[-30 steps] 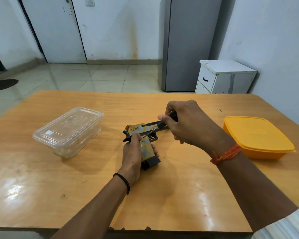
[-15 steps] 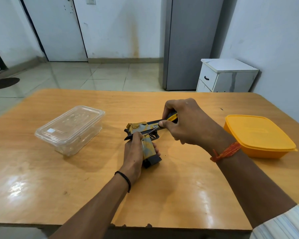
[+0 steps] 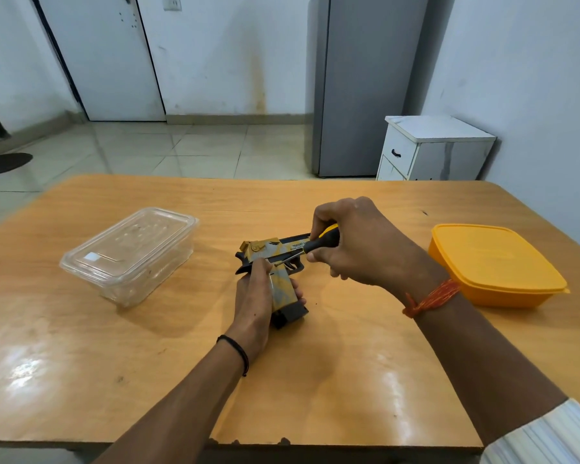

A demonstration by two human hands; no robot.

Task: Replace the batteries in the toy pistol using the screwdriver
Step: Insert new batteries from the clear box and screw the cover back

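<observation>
Head view: toy pistol (image 3: 275, 252) lies mid-table (image 3: 148, 380), its grip wrapped by the left hand (image 3: 253, 296). Right hand (image 3: 359, 242) is closed around the screwdriver (image 3: 318, 244), tip on the pistol. Clear box (image 3: 129, 252) sits left, lid on. Yellow box (image 3: 496, 262) sits right, lid on, contents hidden.

Home interior, likely dining or kitchen corner. I sit at worn wooden table (image 3: 114, 380) with chipped near edge. Grey fridge (image 3: 359, 85) stands against stained white wall, small white drawer cabinet (image 3: 432, 149) beside it. Glossy tiled floor (image 3: 181, 152), white door (image 3: 104, 55), wall switch (image 3: 171, 3). Plastic food boxes, clear (image 3: 131, 252) and yellow (image 3: 496, 262), on table.
</observation>
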